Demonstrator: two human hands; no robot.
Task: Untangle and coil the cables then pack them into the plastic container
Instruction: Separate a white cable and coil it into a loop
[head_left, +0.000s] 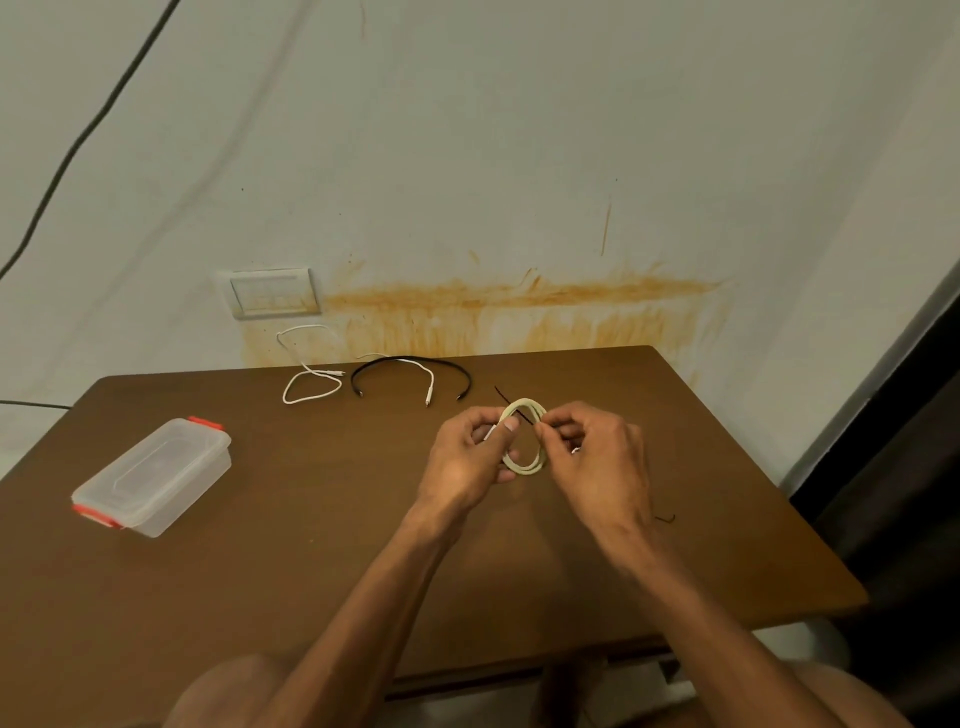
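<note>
Nearest, below the grip, two bare forearms and the tops of two knees, cut off by the bottom edge. At the grip itself, a cream coiled cable, wound in a few round loops, held upright above the brown table between both hands. Left hand curled round the coil's left side, thumb pressed on the front, a white plug end just showing at the fingers; right hand pinching the coil's right side together with a thin black tie, thumb and forefinger closed tight. Far part of the tie poking up and left beyond the coil; exact path through the fingers hidden. Right of and below the grip, a short dark wire piece on the table, mostly hidden behind the right wrist. Well left of the grip, a translucent plastic container, rectangular, rounded corners, lid on, red-orange clips at both ends. Beyond the grip, toward the wall, a black cable lying in an arch, a thin white cable crossing it, and left of those a second white cable, looped and running up off the table edge. Farther still, a stained pale wall with rusty streaks and a pale switch plate; markings there too blurred to read. No writing legible anywhere.
</note>
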